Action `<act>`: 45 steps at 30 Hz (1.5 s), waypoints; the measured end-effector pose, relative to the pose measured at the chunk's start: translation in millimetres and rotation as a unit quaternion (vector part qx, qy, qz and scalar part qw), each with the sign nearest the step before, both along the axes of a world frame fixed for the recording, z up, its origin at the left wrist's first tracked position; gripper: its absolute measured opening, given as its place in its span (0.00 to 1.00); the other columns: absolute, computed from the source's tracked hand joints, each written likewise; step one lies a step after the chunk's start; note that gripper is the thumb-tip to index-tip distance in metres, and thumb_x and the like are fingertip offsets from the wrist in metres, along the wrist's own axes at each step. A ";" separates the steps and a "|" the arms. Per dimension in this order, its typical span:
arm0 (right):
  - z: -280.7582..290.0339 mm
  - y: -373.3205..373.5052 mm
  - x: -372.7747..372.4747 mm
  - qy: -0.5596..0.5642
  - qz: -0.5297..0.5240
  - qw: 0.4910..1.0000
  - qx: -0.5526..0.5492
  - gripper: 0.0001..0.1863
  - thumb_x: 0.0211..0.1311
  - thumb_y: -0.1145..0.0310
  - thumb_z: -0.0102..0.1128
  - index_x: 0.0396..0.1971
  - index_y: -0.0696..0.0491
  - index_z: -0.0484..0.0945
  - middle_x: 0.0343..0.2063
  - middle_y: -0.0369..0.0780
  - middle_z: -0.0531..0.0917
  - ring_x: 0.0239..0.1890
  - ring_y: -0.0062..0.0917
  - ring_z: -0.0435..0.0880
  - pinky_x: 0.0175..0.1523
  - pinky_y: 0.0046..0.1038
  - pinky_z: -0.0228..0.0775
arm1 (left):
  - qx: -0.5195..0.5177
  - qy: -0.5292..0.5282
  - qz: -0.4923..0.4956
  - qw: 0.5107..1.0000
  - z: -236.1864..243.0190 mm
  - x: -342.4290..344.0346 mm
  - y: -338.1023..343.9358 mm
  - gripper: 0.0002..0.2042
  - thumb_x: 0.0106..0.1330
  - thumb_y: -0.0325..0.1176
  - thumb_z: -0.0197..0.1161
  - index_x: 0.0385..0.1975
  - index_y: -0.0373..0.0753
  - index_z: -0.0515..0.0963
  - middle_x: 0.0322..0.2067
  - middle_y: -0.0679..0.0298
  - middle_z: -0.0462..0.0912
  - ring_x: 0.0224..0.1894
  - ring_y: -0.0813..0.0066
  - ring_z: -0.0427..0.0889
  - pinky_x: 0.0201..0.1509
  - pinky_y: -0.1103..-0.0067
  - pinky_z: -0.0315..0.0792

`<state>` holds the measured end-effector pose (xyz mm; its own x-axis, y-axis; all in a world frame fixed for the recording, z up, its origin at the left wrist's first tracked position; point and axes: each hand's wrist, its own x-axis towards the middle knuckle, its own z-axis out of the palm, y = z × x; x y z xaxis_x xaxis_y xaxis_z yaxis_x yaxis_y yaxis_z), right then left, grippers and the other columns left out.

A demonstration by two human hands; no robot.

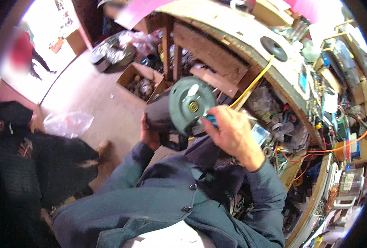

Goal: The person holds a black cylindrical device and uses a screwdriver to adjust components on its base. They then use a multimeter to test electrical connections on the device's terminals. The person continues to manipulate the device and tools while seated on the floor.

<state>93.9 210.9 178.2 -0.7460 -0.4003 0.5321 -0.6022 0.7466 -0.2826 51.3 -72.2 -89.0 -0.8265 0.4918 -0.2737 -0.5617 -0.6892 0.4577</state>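
Two hands on one appliance, held in mid-air (clock centred on it). The dark kettle-shaped appliance (158,110) sits right in front of your jacket (163,190), grey-green disc (181,108) facing you. Your left hand (149,134), at 8 o'clock, curls round the body, most fingers hidden. Your right hand (234,132), at 4, pinches a small blue piece (211,119) at the disc's rim; can't tell what its far end touches.

Imo the risk is a slip: push hard with just one hand bracing and the body could twist and drop, or the blue piece could skid into your fingers.

Around you: yellow cable (256,81) at 2, easy to snag a wrist on. Jumbled clutter (270,107) at 3 could swallow a small part. Cardboard box (129,91) at 10 blocks the floor (109,109). Counter (220,22) from 12 round to 3, black disc (273,48) on it at 2. Plastic bag (70,125) at 9, slippery underfoot I'd guess. Way off at 10, blurry person in red (21,49).
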 end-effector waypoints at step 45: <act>30.3 -5.5 -2.1 -0.074 0.086 0.993 -0.017 0.17 0.54 0.79 0.75 0.44 0.58 0.80 0.37 0.46 0.77 0.36 0.48 0.82 0.43 0.43 0.76 | -0.077 -0.087 0.089 0.989 49.1 0.7 4.7 0.46 0.60 0.81 0.57 0.70 0.51 0.75 0.62 0.62 0.82 0.60 0.59 0.78 0.64 0.58 0.67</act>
<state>91.8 205.4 208.5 -0.7399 -0.5114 0.4369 -0.6693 0.6251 -0.4017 52.1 -67.5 -39.9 -0.8300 0.2837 -0.4803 -0.5171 -0.7141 0.4718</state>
